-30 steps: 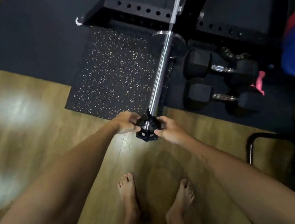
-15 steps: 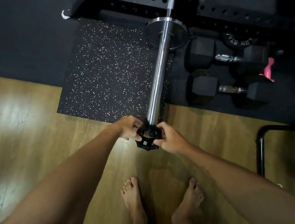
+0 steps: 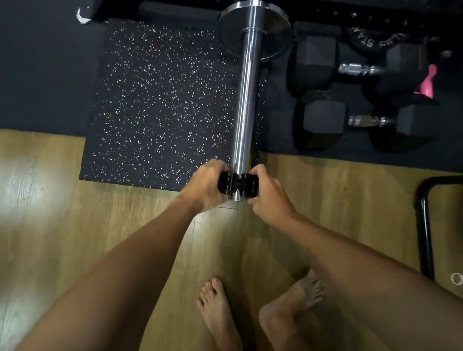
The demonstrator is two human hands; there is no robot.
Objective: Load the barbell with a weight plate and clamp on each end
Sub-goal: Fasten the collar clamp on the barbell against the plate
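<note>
The clamp (image 3: 235, 181) now rides the barbell (image 3: 246, 96) end (between gripping left hand (image 3: 205, 186), right hand (image 3: 269, 196)).

Both your arms reach forward and down, bare to the elbow and beyond, converging toward the middle. Your left hand (image 3: 207, 189) comes in from the left with the back of the hand up, fingers curled closed around the left side of what it holds. Your right hand (image 3: 269, 196) meets it from the right, knuckles up, fingers folded over the opposite side, thumb tucked underneath. The two hands sit close together, nearly level. Your bare feet (image 3: 218, 315) stand below, the right one turned outward.
</note>
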